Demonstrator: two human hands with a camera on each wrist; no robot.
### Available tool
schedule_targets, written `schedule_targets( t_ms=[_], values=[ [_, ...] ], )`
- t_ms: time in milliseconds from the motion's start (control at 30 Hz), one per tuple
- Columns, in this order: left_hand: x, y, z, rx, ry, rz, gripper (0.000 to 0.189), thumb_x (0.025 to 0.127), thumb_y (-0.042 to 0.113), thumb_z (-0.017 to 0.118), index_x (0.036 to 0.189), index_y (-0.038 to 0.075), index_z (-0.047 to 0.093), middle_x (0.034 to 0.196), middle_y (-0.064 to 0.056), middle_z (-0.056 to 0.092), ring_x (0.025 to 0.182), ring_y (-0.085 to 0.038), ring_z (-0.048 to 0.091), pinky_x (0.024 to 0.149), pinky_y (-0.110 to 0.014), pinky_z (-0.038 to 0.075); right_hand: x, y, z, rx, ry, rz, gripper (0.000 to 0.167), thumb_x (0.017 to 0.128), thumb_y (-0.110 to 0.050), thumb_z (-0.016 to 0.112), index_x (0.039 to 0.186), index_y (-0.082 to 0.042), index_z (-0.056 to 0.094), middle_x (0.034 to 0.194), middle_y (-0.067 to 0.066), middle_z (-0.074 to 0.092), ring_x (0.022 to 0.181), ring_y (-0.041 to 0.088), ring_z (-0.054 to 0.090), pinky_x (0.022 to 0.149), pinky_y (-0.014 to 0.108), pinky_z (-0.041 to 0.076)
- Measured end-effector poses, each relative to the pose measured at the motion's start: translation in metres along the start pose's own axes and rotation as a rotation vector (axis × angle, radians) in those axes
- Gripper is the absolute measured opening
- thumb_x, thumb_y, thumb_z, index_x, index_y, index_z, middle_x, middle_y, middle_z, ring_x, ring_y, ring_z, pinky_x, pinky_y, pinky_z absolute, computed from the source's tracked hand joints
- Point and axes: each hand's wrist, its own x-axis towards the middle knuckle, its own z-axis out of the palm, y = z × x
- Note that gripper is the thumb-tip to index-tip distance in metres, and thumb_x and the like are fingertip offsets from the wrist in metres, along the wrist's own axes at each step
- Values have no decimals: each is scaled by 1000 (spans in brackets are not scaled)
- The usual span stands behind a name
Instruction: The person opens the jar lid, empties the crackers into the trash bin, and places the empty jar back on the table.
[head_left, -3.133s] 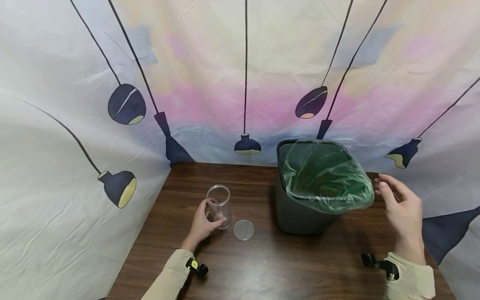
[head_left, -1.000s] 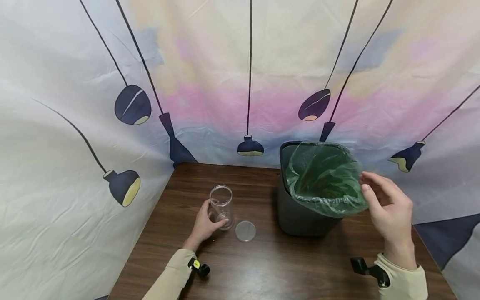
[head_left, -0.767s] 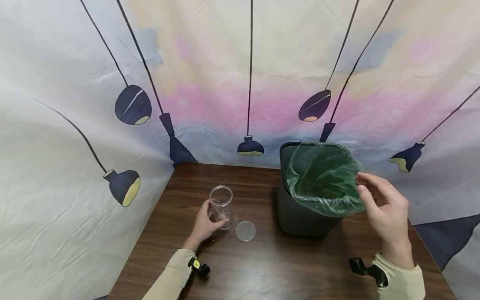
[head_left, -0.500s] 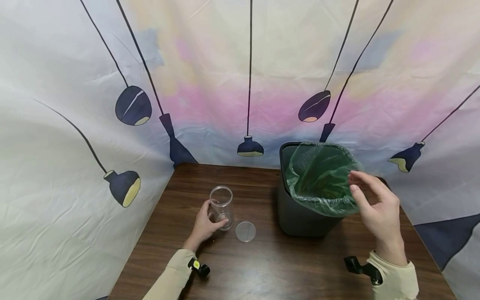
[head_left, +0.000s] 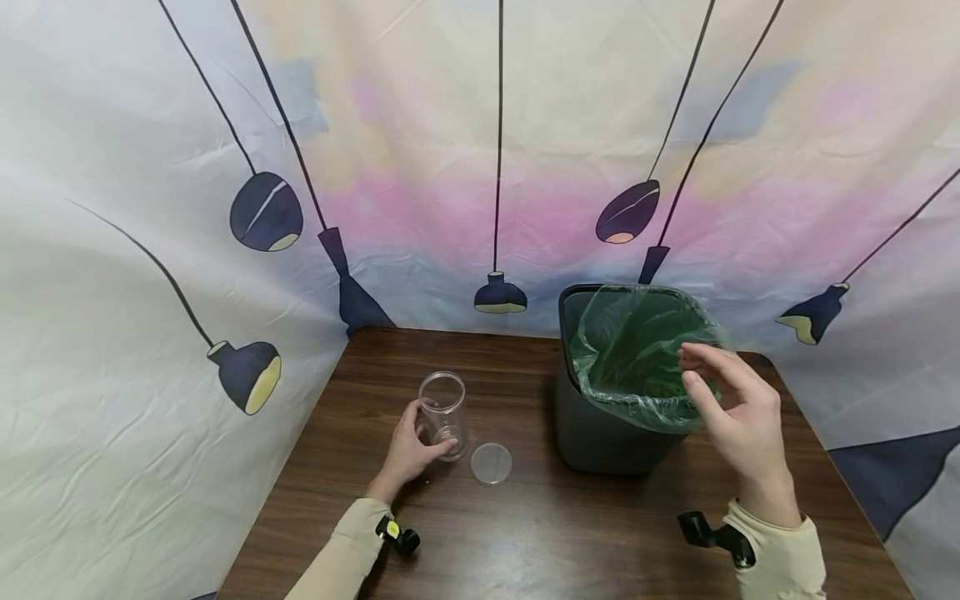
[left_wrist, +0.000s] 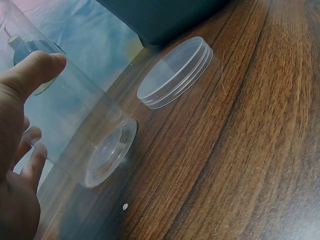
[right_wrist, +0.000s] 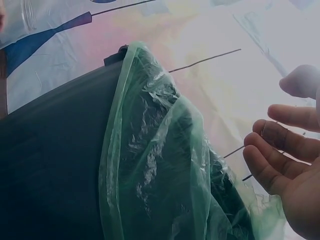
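Observation:
In the head view my left hand (head_left: 408, 454) grips an upright clear plastic jar (head_left: 448, 408) low on its side, thumb on the near face and fingers behind. Its mouth is uncovered, and the jar (left_wrist: 75, 125) looks empty in the left wrist view. Just right of it lies a clear round lid (head_left: 491, 463) on the table. My right hand (head_left: 738, 408) hovers by the right side of a dark grey bin (head_left: 600, 437). Its fingers are loosely bent and hold nothing. A thin green bin bag (right_wrist: 150, 160) lines the bin and hangs over its rim.
A dark wood-grain table (head_left: 555, 525) carries everything. Behind it hangs a pastel cloth (head_left: 420, 167) printed with lamps, close to the back edge. A tiny white bit (left_wrist: 125, 206) lies near the jar's base. The bin stands at the back right.
My right hand has moved left from beyond the bag's right edge to over the bin's right side. The bag's right side has drawn in toward the bin. Left hand and jar stay put.

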Motion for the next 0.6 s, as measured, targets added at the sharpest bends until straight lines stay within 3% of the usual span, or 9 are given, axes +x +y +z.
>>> schedule_targets(
  t_ms=[267, 433, 600],
  values=[
    [8, -35, 6, 2, 33, -24, 79, 69, 5, 87, 133, -4, 42, 136, -27, 46, 130, -37, 45, 110, -52, 36, 5, -17, 5, 1, -19, -15, 38, 82, 21, 58, 119, 13, 62, 107, 22, 64, 101, 11, 60, 87, 14, 48],
    [5, -39, 6, 30, 57, 15, 80, 68, 12, 89, 133, -3, 44, 132, -22, 50, 127, -34, 48, 106, -52, 41, 9, -30, 8, -1, -39, -24, 37, 83, 20, 58, 119, 13, 61, 107, 23, 63, 100, 10, 60, 88, 13, 48],
    [3, -38, 7, 86, 74, 62, 81, 68, 17, 89, 132, -3, 46, 130, -21, 52, 123, -35, 50, 101, -54, 45, 7, -15, 8, -3, -61, -27, 41, 82, 21, 59, 121, 9, 62, 109, 23, 63, 101, 11, 60, 89, 14, 48]
  ],
)
